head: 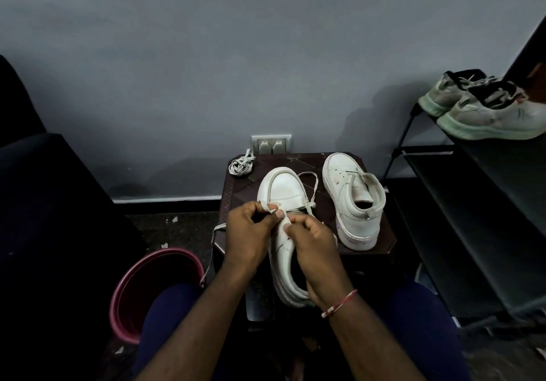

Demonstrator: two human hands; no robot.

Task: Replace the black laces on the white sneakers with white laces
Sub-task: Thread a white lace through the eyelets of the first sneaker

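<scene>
Left hand (247, 232), centre frame: fingers curled, thumb and forefinger pinching the white lace (310, 180) at the front eyelet edge of the near sneaker (283, 189). Right hand (313, 243), just right of it: fingers curled tight, thumb and forefinger pinching the same lace; the two hands' fingertips almost touch. Heel of this hand rests on the shoe's collar. Red-and-white thread bracelet (339, 303) on the right wrist.

Near sneaker lies toe-up in frame on a dark stool (298, 160), with its heel over the lower edge. One lace strand loops right of the toe; another hangs off the stool's left side. Second sneaker (351, 200) stands right of it, unlaced. Spare lace bundle (240, 166) sits at the stool's upper-left corner.

Pink bucket (153, 286) lower left. Shoe rack (472, 203) at right, with a black-laced pair (484, 105) on top. Wall socket (271, 144) above the stool. Any marks on the shoes are too small to read.
</scene>
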